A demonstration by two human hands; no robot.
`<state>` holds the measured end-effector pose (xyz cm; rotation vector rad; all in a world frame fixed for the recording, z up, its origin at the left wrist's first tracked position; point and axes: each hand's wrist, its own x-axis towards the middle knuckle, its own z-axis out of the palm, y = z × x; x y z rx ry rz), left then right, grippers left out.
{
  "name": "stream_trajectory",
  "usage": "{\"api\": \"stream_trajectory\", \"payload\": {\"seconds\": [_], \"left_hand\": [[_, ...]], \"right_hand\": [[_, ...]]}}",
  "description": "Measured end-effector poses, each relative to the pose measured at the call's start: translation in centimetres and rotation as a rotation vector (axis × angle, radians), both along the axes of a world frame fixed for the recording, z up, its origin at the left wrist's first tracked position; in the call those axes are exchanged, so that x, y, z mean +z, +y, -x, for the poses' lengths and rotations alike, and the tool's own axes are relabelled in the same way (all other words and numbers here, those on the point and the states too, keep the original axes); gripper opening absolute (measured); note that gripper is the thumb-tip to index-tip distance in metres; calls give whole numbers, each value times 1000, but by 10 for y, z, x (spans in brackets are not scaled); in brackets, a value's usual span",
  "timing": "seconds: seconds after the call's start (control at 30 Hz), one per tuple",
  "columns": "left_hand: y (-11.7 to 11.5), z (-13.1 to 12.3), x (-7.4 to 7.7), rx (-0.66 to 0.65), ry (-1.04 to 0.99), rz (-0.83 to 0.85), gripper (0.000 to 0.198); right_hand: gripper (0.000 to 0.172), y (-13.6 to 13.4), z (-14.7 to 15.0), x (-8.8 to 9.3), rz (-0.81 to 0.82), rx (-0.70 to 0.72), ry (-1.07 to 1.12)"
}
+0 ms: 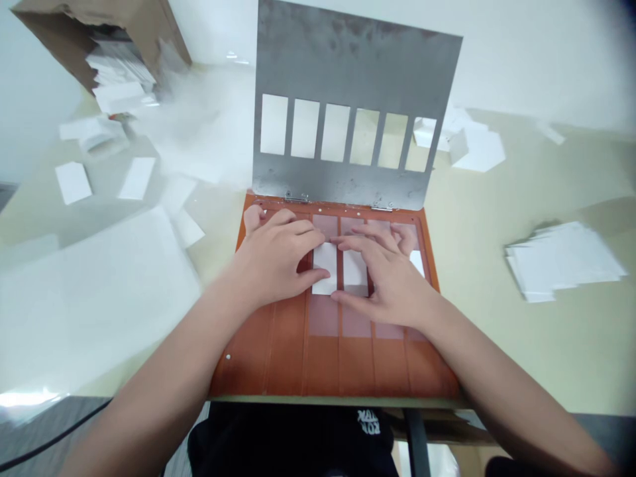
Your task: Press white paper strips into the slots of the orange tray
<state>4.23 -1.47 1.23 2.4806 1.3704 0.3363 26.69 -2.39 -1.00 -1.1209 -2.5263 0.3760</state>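
Observation:
A white card lies flat in a slot of the orange base board, on top of a longer translucent strip. My left hand is at its left, thumb over the card and index fingertip at its upper edge. From the right, my right hand spreads over a second white card. Its index fingertip is near the first card's upper right corner, its thumb near the lower one. Both hands have their fingers apart. Part of another white card shows beyond the right hand, which hides the slots beneath it.
A hinged grey metal plate with several rectangular windows stands raised behind the board. Stacked white cards lie at right. Loose cards, clear film and an open cardboard box are at left. White pieces sit behind the plate.

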Motion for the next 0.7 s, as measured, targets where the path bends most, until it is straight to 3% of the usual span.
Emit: {"api": "stream_trajectory", "payload": {"seconds": [0.33,0.53,0.7], "left_hand": [[0,-1,1,2,5,16,27],[0,-1,0,11,-1,17,28],[-1,-2,2,17,19,35,24]], "right_hand": [[47,-2,1,1,-57,-1,-29],[72,-8,1,6,-42,51,-95],[52,-10,3,5,-71,92,-69]]}}
